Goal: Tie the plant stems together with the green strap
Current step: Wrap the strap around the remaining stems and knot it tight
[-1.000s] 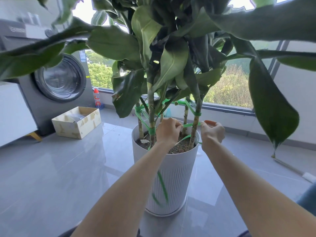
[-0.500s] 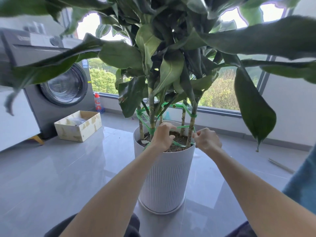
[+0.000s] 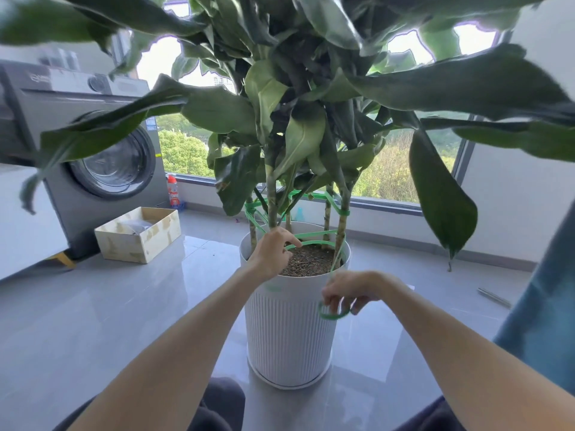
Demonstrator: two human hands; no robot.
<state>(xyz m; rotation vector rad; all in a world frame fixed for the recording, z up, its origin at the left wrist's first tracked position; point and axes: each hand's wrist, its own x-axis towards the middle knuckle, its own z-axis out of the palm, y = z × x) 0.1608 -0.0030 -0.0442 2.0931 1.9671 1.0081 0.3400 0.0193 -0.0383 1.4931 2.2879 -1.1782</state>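
Note:
A tall leafy plant with several thin stems (image 3: 343,219) grows from soil in a white ribbed pot (image 3: 289,331) on the floor. A green strap (image 3: 314,235) is wound around the stems at two heights above the soil. My left hand (image 3: 272,253) pinches the strap at the pot's near-left rim, beside the front stem. My right hand (image 3: 348,292) is lower, in front of the pot's right side, fingers closed on the strap's loose end, which curls into a small loop (image 3: 333,313) beneath them.
A grey washing machine (image 3: 93,150) stands at the left, with an open cardboard box (image 3: 138,234) on the floor in front of it. A red-capped bottle (image 3: 172,192) sits by the window. Big leaves hang overhead. A metal rod (image 3: 494,297) lies at the right.
My right hand has dropped from the pot's rim by the right stem to the front of the pot, drawing the strap end down. My left hand stays at the front stem.

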